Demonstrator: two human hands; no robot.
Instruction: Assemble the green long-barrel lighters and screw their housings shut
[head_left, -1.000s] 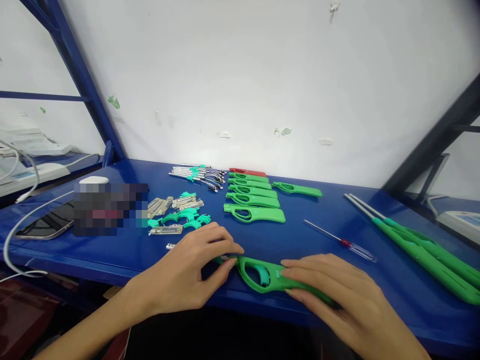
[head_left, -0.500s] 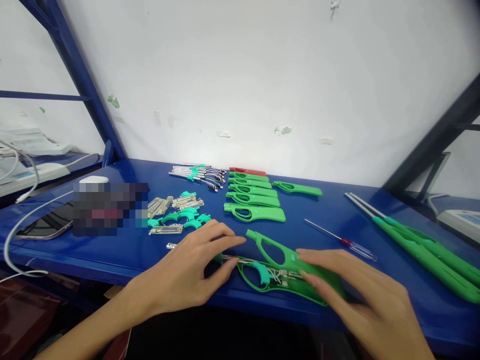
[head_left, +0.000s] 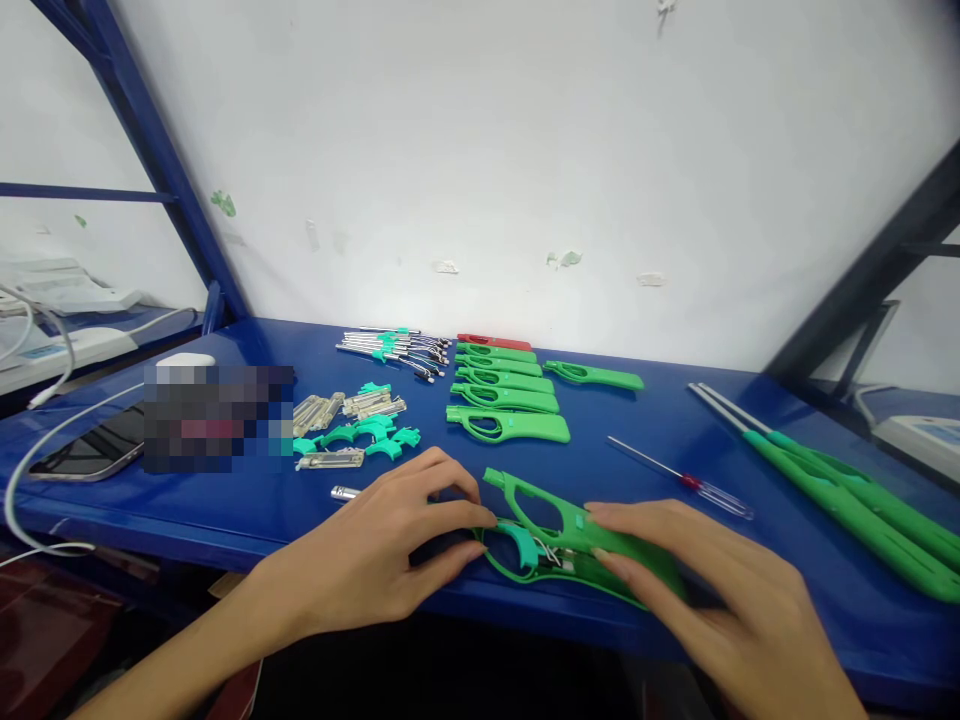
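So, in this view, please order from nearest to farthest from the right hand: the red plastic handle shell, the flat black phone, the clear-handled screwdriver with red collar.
1. Screwdriver: just beyond the right hand.
2. Red shell: farther back, to the left.
3. Phone: at the far left.

Both bare hands bent inward, fingertips facing.
The left hand (head_left: 416, 535) curls its fingers over its thumb (head_left: 454, 562) in a pinch; the right hand (head_left: 712, 575), back upward, grips between extended fingers and a thumb (head_left: 634, 575) lying below them.
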